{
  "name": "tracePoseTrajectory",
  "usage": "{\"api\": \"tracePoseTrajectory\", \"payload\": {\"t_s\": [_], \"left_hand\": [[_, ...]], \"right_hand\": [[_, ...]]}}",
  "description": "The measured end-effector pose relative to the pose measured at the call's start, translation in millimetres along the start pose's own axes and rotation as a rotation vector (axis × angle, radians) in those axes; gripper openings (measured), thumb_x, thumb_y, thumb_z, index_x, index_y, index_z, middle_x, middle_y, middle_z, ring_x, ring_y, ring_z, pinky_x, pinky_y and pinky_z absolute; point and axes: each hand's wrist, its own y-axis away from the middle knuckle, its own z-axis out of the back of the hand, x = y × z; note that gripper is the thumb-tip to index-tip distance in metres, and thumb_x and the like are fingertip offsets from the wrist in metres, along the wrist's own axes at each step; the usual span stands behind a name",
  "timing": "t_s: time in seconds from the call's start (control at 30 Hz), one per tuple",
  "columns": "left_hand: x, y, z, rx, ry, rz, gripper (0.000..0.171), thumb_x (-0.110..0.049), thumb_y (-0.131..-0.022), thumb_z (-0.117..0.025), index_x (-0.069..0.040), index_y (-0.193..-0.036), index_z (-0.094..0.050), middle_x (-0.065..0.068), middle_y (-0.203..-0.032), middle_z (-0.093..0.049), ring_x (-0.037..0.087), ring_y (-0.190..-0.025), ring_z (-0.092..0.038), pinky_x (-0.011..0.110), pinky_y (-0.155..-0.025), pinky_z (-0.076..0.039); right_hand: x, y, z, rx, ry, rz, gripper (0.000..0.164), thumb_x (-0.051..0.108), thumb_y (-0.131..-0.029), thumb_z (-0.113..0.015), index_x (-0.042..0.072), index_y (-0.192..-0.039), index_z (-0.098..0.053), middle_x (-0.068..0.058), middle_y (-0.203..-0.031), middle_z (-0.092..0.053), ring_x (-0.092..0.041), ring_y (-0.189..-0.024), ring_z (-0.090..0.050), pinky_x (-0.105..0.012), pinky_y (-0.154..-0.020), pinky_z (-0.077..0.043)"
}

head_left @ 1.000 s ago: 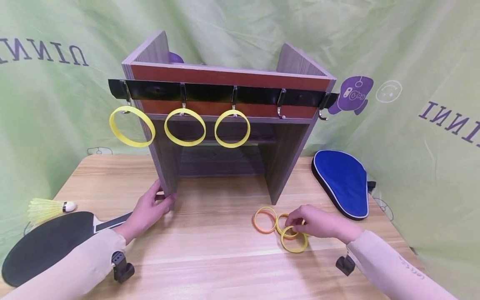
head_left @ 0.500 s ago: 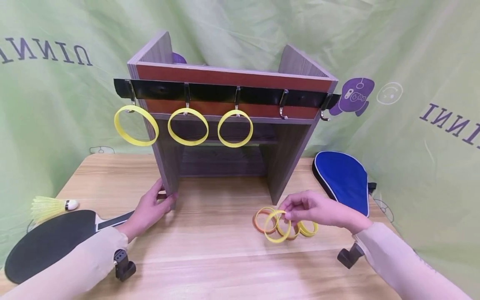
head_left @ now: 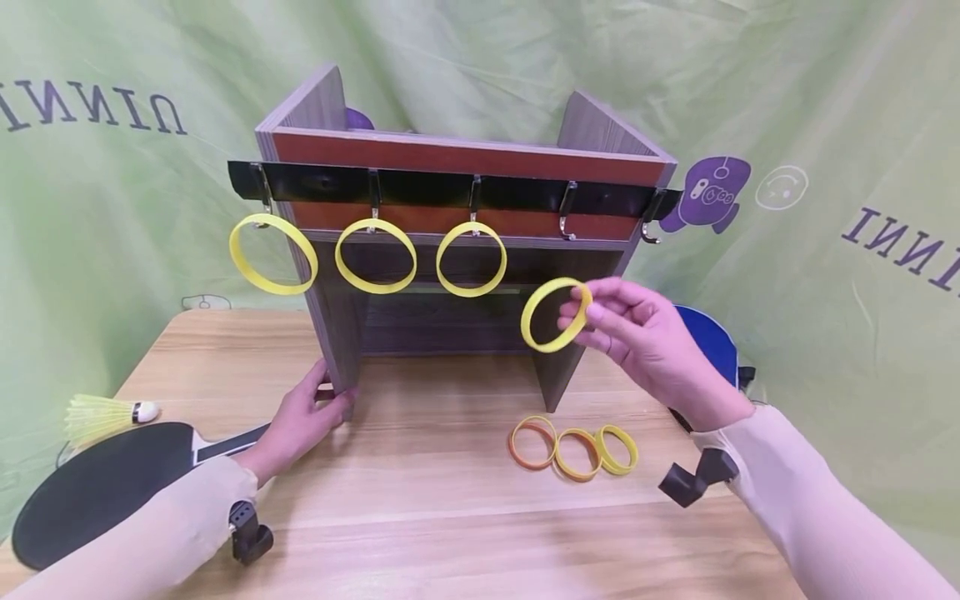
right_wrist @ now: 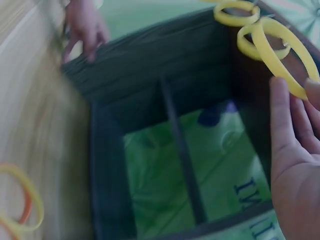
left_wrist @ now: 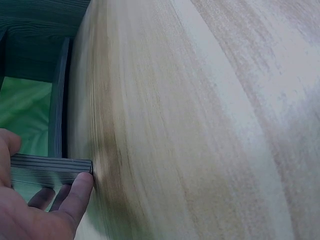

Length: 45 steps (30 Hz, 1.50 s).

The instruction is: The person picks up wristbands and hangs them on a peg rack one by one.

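My right hand (head_left: 648,346) pinches a yellow ring (head_left: 527,321) by its edge, in the air in front of the shelf's right side panel. In the right wrist view this ring (right_wrist: 270,47) is held between thumb and fingers. My left hand (head_left: 303,421) grips the foot of the grey wooden shelf's left side panel (head_left: 330,333); the left wrist view shows fingers on both sides of the panel edge (left_wrist: 52,164). Three yellow rings, such as the middle one (head_left: 375,287), hang from hooks on the black rail (head_left: 427,183). The two right hooks (head_left: 567,225) bear nothing.
Yellow and orange rings (head_left: 577,475) lie in a row on the wooden table (head_left: 420,533). A blue paddle case (head_left: 705,342) lies behind my right hand. To the left are a black table tennis paddle (head_left: 105,483) and a yellow shuttlecock (head_left: 101,419).
My right hand has taken a yellow ring from the group on the table and lifted it up towards the hook rail. The left hand stays on the shelf panel.
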Motion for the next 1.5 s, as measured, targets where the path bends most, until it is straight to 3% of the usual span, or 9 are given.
{"api": "tracePoseTrajectory", "payload": {"t_s": [0.23, 0.37, 0.57, 0.8, 1.2, 1.4, 1.5], "left_hand": [[0.3, 0.9, -1.6, 0.006, 0.007, 0.009, 0.061, -0.016, -0.105, -0.061, -0.006, -0.159, -0.036, 0.030, -0.142, -0.058, 0.045, -0.124, -0.062, 0.019, -0.083, -0.055], [-0.2, 0.8, -2.3, 0.008, 0.012, 0.018, 0.061, -0.017, -0.105, -0.061, -0.006, -0.159, -0.036, 0.030, -0.142, -0.058, 0.045, -0.124, -0.062, 0.020, -0.081, -0.056], [-0.2, 1.1, -2.0, 0.008, 0.009, 0.024, 0.061, -0.017, -0.105, -0.061, -0.007, -0.159, -0.035, 0.029, -0.143, -0.058, 0.045, -0.125, -0.062, 0.019, -0.081, -0.056], [0.3, 0.6, -2.0, 0.005, 0.003, 0.009, 0.061, -0.016, -0.104, -0.061, -0.006, -0.159, -0.036, 0.030, -0.145, -0.057, 0.046, -0.124, -0.062, 0.020, -0.082, -0.056], [0.0, 0.2, -1.3, 0.015, 0.034, 0.036, 0.065, -0.016, -0.105, -0.060, -0.007, -0.162, -0.031, 0.033, -0.148, -0.053, 0.049, -0.126, -0.061, 0.025, -0.079, -0.060], [-0.4, 0.2, -0.9, 0.012, 0.029, 0.035, 0.065, -0.016, -0.105, -0.060, -0.006, -0.162, -0.032, 0.033, -0.149, -0.052, 0.047, -0.126, -0.060, 0.021, -0.080, -0.058], [-1.0, 0.3, -0.5, 0.015, 0.025, 0.034, 0.065, -0.016, -0.105, -0.060, -0.006, -0.162, -0.031, 0.033, -0.150, -0.052, 0.048, -0.126, -0.060, 0.021, -0.080, -0.057]], "right_hand": [[22, -9, -16, -0.120, -0.036, 0.132, 0.020, -0.001, -0.105, -0.055, 0.007, -0.117, -0.070, -0.006, -0.105, -0.080, -0.018, -0.100, -0.079, -0.029, -0.092, -0.062], [27, -12, -21, -0.169, -0.032, 0.159, 0.018, 0.000, -0.105, -0.056, 0.006, -0.115, -0.069, -0.007, -0.105, -0.080, -0.018, -0.103, -0.078, -0.030, -0.096, -0.061], [23, -15, -20, -0.190, -0.042, 0.142, 0.016, -0.001, -0.104, -0.057, 0.004, -0.115, -0.067, -0.007, -0.106, -0.080, -0.017, -0.102, -0.078, -0.029, -0.096, -0.061], [13, -15, -14, -0.208, 0.080, 0.128, 0.015, -0.001, -0.102, -0.061, 0.004, -0.116, -0.065, -0.005, -0.107, -0.081, -0.015, -0.101, -0.079, -0.028, -0.095, -0.061], [8, -15, -14, -0.202, 0.121, 0.084, 0.019, 0.001, -0.101, -0.063, 0.001, -0.120, -0.064, -0.005, -0.111, -0.080, -0.015, -0.106, -0.078, -0.028, -0.095, -0.060], [-1, -10, -5, -0.187, 0.132, 0.022, 0.018, 0.000, -0.101, -0.063, 0.004, -0.118, -0.067, -0.004, -0.109, -0.081, -0.016, -0.102, -0.079, -0.028, -0.094, -0.060], [-10, -5, 4, -0.164, 0.194, -0.044, 0.017, 0.002, -0.103, -0.062, 0.003, -0.119, -0.065, -0.002, -0.111, -0.081, -0.016, -0.104, -0.079, -0.027, -0.095, -0.060]]}}
